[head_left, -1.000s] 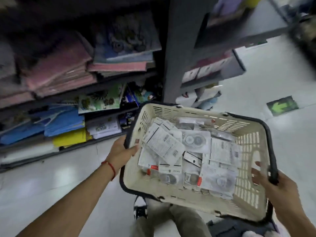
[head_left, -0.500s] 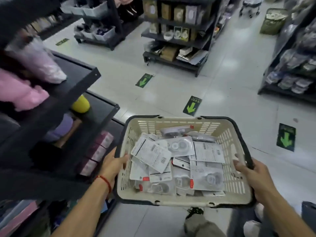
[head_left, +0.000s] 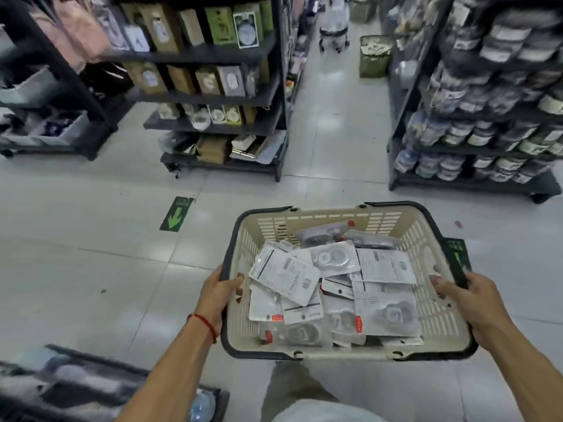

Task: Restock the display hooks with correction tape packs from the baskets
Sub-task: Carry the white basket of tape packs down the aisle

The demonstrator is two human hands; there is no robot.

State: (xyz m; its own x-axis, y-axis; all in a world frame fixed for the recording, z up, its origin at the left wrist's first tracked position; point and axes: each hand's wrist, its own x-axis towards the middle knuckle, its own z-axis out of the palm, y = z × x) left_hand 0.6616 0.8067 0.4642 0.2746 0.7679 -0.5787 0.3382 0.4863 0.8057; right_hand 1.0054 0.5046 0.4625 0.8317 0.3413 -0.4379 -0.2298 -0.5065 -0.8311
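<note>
I carry a beige plastic basket [head_left: 432, 327] with a dark rim in front of my waist, above the tiled floor. My left hand [head_left: 217, 295] grips its left rim, thumb curled over the edge. My right hand [head_left: 470, 300] grips the right rim the same way. Inside lie several correction tape packs [head_left: 333, 287], white cards with clear blisters, piled loosely, some face down with barcodes up. No display hooks are in view.
A dark shelf unit [head_left: 213, 86] with boxed goods stands ahead left, another shelf [head_left: 487, 117] of packed jars ahead right, with an aisle [head_left: 335, 132] between them. Green arrow stickers [head_left: 175, 214] mark the floor. A low shelf edge [head_left: 76, 388] sits at bottom left.
My view has swung away from the nearby shelf towards the open floor and aisle. Both hands have kept their grip on the basket rims throughout.
</note>
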